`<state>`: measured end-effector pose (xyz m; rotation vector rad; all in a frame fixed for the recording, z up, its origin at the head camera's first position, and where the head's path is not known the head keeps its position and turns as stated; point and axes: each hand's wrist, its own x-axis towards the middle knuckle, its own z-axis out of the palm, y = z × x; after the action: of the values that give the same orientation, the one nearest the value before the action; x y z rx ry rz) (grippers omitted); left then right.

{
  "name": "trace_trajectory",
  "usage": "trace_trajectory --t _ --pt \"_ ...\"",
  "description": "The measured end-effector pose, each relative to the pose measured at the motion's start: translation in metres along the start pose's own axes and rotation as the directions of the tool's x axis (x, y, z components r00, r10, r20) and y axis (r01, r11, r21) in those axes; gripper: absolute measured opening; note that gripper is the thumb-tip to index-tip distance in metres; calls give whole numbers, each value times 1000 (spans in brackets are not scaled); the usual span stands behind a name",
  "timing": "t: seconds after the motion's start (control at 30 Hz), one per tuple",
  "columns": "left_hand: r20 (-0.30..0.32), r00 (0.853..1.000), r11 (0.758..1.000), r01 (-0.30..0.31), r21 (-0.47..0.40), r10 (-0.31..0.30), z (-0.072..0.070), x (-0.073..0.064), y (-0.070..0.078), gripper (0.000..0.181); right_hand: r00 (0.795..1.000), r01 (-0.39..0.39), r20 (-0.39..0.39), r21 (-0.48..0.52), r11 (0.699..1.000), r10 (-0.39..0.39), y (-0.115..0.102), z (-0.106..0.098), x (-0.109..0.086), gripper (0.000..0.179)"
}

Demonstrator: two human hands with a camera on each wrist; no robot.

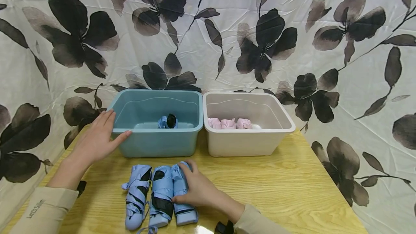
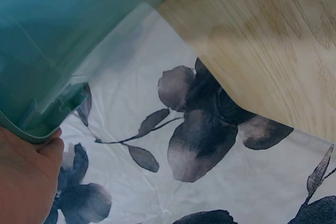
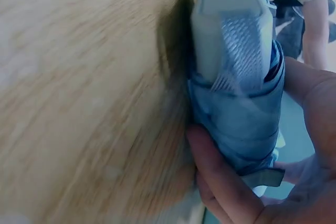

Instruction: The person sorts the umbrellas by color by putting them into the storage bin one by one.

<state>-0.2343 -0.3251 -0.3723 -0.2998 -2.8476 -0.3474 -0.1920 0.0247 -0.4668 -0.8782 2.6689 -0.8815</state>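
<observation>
Three folded blue-and-black umbrellas lie side by side on the table: a left one (image 1: 138, 198), a middle one (image 1: 161, 190) and a right one (image 1: 185, 216). My right hand (image 1: 203, 189) grips the right umbrella, thumb on its near part and fingers round its far end. In the right wrist view that umbrella (image 3: 239, 124) shows a pale handle with a woven strap between fingers and thumb. My left hand (image 1: 97, 138) rests on the front left corner of the blue bin (image 1: 156, 143), fingers straight along its side and thumb spread at the front rim.
Inside the blue bin sits a blue-and-black bundle (image 1: 167, 121). A white bin (image 1: 247, 142) stands against it on the right, holding three pink bundles (image 1: 228, 124). Behind the wooden table (image 1: 276, 183) hangs a floral cloth (image 1: 224, 31).
</observation>
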Motion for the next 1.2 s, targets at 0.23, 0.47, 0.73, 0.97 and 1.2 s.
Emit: trace_trajectory --t 0.23,0.47,0.73,0.97,1.2 --pt "-1 1000 1000 2 -2 -2 0 -1 0 99 1000 2 -28 217 976 4 5 1 -1 103" --pt "-6 1000 1000 7 -8 -7 0 -1 1 99 997 34 -80 288 957 -11 8 3 -6 103" --pt "-10 1000 1000 1 -12 -1 -1 -1 3 99 982 131 -172 345 929 -75 5 3 -16 103" --pt "-19 1000 1000 -4 -17 4 1 -1 1 98 956 212 -273 378 901 -110 -2 2 -22 107" --pt "-14 1000 1000 3 -15 -3 1 -1 1 99 926 289 -350 412 864 -143 -9 -10 -24 107"
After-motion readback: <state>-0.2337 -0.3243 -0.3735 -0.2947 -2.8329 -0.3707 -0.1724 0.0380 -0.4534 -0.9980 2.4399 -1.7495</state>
